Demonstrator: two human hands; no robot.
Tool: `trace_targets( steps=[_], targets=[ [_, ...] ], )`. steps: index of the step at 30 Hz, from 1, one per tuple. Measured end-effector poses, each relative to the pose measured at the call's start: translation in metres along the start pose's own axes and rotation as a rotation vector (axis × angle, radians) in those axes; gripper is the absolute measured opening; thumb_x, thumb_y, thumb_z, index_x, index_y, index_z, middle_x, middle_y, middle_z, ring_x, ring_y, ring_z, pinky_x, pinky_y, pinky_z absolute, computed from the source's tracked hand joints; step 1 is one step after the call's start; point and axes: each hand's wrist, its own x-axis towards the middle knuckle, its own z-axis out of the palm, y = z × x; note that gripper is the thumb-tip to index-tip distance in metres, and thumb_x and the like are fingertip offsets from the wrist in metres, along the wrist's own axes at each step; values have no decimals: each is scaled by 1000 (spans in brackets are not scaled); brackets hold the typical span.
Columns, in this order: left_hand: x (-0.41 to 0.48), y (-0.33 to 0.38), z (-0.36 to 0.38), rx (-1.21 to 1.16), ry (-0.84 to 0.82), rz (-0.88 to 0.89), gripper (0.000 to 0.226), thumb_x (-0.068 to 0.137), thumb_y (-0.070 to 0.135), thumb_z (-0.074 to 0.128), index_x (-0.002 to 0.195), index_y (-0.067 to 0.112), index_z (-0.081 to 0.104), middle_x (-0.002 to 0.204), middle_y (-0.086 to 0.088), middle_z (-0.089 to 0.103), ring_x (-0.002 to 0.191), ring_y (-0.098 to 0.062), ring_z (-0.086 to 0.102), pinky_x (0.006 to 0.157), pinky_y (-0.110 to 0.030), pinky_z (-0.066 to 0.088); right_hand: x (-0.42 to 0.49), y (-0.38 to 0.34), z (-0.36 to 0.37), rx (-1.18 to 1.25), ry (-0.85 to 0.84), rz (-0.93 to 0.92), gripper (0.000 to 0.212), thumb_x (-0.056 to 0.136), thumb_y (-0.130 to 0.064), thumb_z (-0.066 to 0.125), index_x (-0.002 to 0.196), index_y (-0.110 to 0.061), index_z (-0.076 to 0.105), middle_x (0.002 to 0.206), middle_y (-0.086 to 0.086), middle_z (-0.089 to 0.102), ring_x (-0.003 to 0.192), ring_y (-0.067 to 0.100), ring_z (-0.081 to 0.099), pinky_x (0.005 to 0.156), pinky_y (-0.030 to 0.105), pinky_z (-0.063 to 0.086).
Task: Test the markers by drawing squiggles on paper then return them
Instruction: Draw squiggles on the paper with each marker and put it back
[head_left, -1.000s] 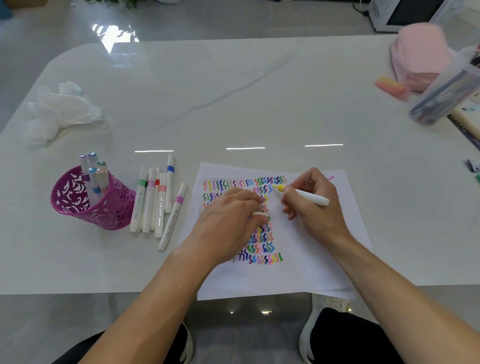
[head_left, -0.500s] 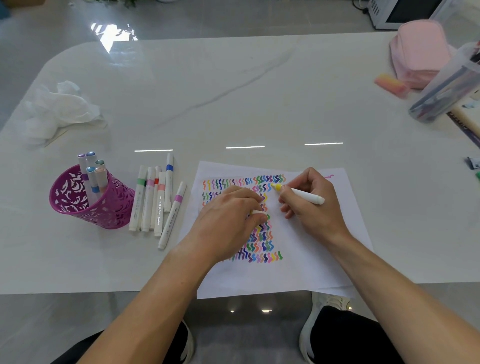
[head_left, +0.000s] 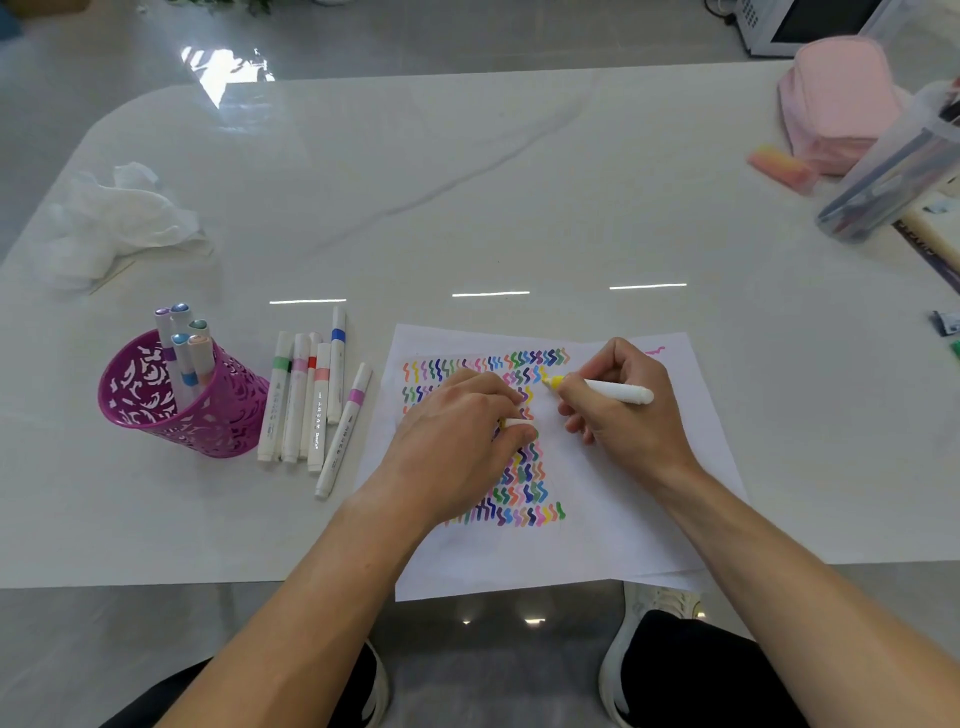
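Yellow marker (head_left: 618, 392) on the paper (head_left: 623, 530), tip down among the coloured squiggles.
The right hand (head_left: 623, 415) grips it like a pen; the left hand (head_left: 452, 447) rests on the sheet, fingers curled round a small white cap (head_left: 519, 423). Six capped markers (head_left: 319, 405) lie just left of the paper, beside a purple cup (head_left: 156, 410) holding five more, on the white table (head_left: 467, 208).

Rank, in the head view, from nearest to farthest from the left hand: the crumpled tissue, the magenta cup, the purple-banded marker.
1. purple-banded marker, just left of the left hand
2. magenta cup, further left
3. crumpled tissue, far left, toward the back
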Motion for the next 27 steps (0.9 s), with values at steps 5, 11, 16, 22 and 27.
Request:
trace_targets(
  steps=[5, 11, 16, 22, 27],
  targets=[
    [0, 0, -1, -10, 1, 8, 33, 98, 49, 57, 119, 29, 73, 128, 21, 61, 126, -1, 44, 103, -30, 44, 2, -2, -4, 157, 25, 3, 17, 83, -17, 67, 80, -13, 51, 65, 10, 71, 51, 24, 65, 43, 29, 46],
    [-3, -1, -2, -46, 8, 25, 27, 98, 45, 58, 113, 28, 73, 131, 21, 59, 126, 1, 45, 104, -24, 39, 4, -14, -8, 408, 70, 61, 9, 85, -19, 56, 79, -15, 50, 60, 11, 64, 48, 27, 59, 42, 28, 44],
    [-3, 0, -8, -127, 90, 6, 21, 93, 40, 68, 110, 31, 74, 126, 24, 58, 116, 7, 46, 92, -6, 27, 1, -29, -9, 398, 97, -8, 30, 96, -41, 56, 75, -20, 52, 56, 12, 63, 40, 25, 52, 38, 27, 38],
    [0, 4, -15, -333, 233, -133, 17, 89, 34, 74, 106, 39, 75, 102, 22, 62, 90, 5, 56, 72, -4, 39, -6, -41, -10, 293, -10, -71, 14, 79, -42, 57, 72, -31, 60, 51, 11, 60, 37, 24, 46, 38, 23, 31],
    [1, 7, -17, -483, 197, -233, 20, 98, 35, 64, 116, 35, 72, 90, 23, 69, 86, 11, 62, 68, -3, 45, -9, -44, -10, 268, -87, -102, 8, 71, -30, 65, 72, -33, 58, 56, 6, 62, 43, 23, 51, 40, 25, 36]
  ],
)
